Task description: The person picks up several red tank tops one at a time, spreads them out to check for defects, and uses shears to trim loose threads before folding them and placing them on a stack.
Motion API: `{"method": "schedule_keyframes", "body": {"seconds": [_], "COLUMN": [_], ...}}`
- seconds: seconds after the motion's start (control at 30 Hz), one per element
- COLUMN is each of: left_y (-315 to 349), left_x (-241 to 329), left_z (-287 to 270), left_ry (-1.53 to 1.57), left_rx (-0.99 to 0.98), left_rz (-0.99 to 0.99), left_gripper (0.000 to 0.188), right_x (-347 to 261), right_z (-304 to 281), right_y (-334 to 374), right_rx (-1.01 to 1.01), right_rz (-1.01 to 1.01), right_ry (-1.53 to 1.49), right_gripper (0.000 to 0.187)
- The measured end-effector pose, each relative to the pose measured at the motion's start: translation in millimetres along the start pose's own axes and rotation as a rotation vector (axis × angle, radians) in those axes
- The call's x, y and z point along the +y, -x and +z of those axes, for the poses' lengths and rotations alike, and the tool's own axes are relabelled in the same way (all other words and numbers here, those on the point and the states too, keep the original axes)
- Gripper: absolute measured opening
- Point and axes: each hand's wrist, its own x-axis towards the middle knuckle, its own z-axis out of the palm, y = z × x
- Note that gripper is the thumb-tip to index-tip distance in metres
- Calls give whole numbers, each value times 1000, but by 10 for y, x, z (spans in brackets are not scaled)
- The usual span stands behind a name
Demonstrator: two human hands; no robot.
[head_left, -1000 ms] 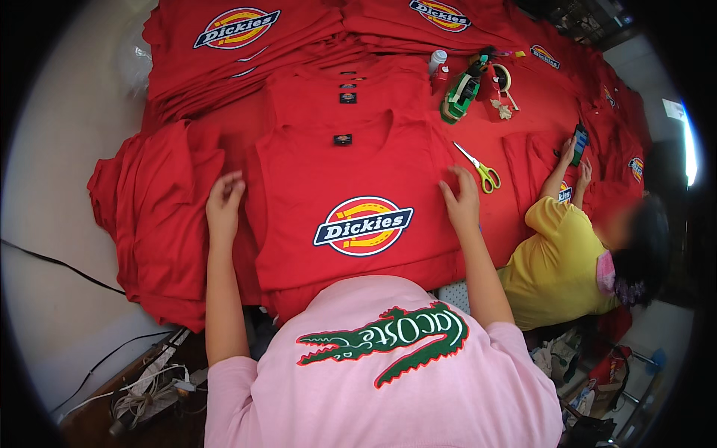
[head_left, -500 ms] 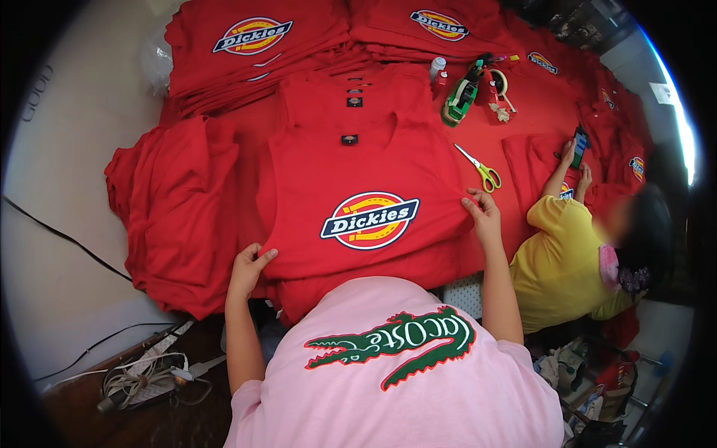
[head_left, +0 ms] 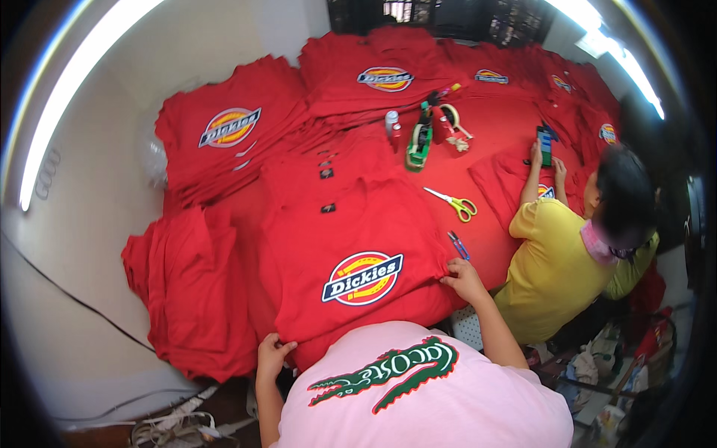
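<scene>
1. We stand at the near edge of a table point(head_left: 493, 157) covered in red cloth, with a red T-shirt point(head_left: 351, 254) bearing an oval chest logo spread flat before us.
2. Our left hand point(head_left: 272, 355) is curled over the shirt's lower left hem at the near edge, fingers closed on the fabric.
3. Our right hand point(head_left: 464, 278) pinches the shirt's lower right corner, thumb and fingers shut on the cloth.
4. No box or bin holds the stock: matching shirts lie in open stacks, one pile at the far left corner point(head_left: 228, 138), another at the far edge point(head_left: 385, 75), and a folded heap point(head_left: 190, 291) hanging off the left edge.
5. Mid-table sit a green tape dispenser point(head_left: 418, 142), yellow-handled scissors point(head_left: 454, 203) and a small blue-handled tool point(head_left: 458, 245) just beside our right hand.
6. At the right edge, a person in a yellow top point(head_left: 556, 269) holds a phone point(head_left: 544, 143) over the cloth.
7. Compared with half a second ago, both our hands have slid lower down the shirt toward its bottom hem, and the shirt stays in place.
</scene>
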Motion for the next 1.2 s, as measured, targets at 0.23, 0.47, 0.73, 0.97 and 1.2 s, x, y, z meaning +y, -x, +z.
{"method": "schedule_keyframes", "body": {"seconds": [0.23, 0.47, 0.73, 0.97, 1.2], "left_y": [294, 257, -1392, -1866, -3503], "left_x": [1968, 2369, 3081, 4294, 4991], "left_z": [-1132, -2290, -2495, -2387, -1150], "left_ry": [737, 888, 685, 674, 369], "left_rx": [-171, 440, 402, 675, 385], "left_rz": [182, 709, 634, 1084, 918], "left_gripper": [31, 80, 29, 8, 14], "right_x": [-1151, -2085, -1899, -1861, -508], "right_z": [-1605, -2549, -2034, -3049, -3595], "right_y": [-406, -1388, -3359, -4827, -5397], "right_rx": [-180, 132, 16, 331, 618], "right_rz": [62, -407, -235, -608, -330], "right_ry": [-978, -1137, -1151, -1261, -896], "right_gripper": [21, 44, 26, 22, 26]}}
